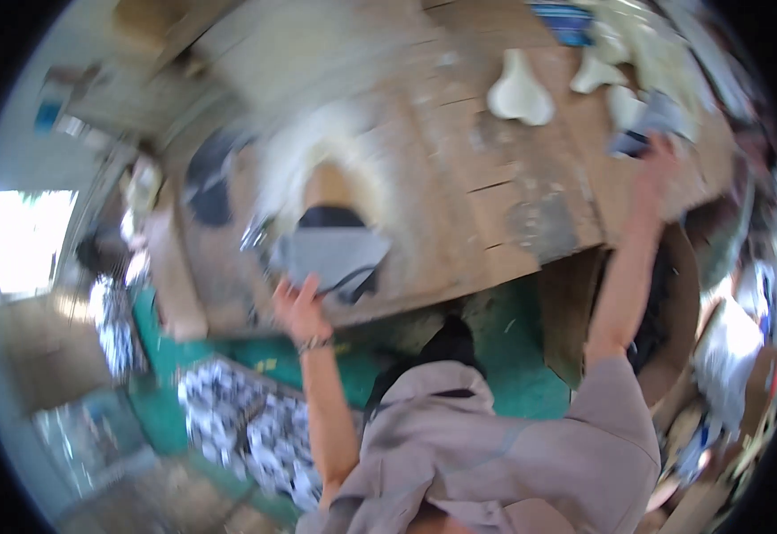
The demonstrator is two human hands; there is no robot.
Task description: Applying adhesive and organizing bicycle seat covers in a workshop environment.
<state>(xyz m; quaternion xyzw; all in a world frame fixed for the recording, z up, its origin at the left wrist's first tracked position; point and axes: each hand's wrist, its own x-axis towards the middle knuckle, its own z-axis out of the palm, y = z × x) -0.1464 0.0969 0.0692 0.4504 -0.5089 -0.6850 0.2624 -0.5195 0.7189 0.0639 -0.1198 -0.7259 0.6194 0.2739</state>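
Observation:
Close to the near edge of the cardboard-covered table, my left hand (302, 310) has its fingers apart. They are at the edge of a grey cloth piece (330, 253) with black parts, and whether they touch it is blurred. Far out to the right, my right hand (660, 163) is closed on a grey and dark cloth piece (662, 116). That piece lies over or beside a white saddle-shaped foam pad (625, 105). Another white foam pad (520, 89), shaped like a bicycle saddle, rests further left.
Cardboard (442, 187) covers the table, with a whitish stain around a brown patch (326, 185). A dark grey piece (213, 178) lies at the left. On the green floor are bundled grey-and-white pieces (241, 418). A large round container (673, 303) stands below my right arm.

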